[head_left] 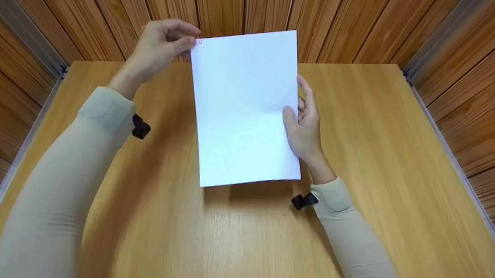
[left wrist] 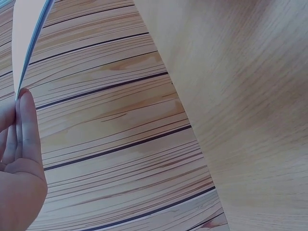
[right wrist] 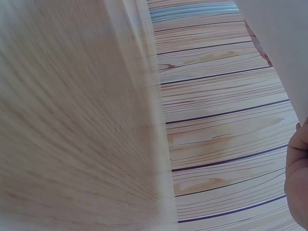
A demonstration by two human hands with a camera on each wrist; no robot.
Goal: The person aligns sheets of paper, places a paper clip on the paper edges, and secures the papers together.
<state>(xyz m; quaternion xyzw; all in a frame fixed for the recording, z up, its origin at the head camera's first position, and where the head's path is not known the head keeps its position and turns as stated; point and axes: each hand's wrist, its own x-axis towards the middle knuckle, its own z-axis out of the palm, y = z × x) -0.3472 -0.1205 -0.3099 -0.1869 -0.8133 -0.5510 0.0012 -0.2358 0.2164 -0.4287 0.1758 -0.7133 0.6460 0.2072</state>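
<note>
A stack of white paper sheets (head_left: 245, 108) is held up over the table, tilted slightly, its layered edge visible in the left wrist view. A pink paper clip (head_left: 200, 39) sits on its upper left corner. My left hand (head_left: 161, 45) pinches that corner between thumb and fingers, right beside the clip. On the opposite side, my right hand (head_left: 306, 127) grips the right edge, thumb on the front face and fingers behind. In the right wrist view only part of the right hand (right wrist: 297, 175) shows, at the frame's edge under the paper (right wrist: 284, 43).
The wooden table (head_left: 232, 241) lies below, with the shadows of arms and paper on it. Wood-plank panels (head_left: 221, 8) stand behind its far edge and along both sides. A small black camera (head_left: 141, 127) is on the left wrist, another camera (head_left: 304, 200) on the right.
</note>
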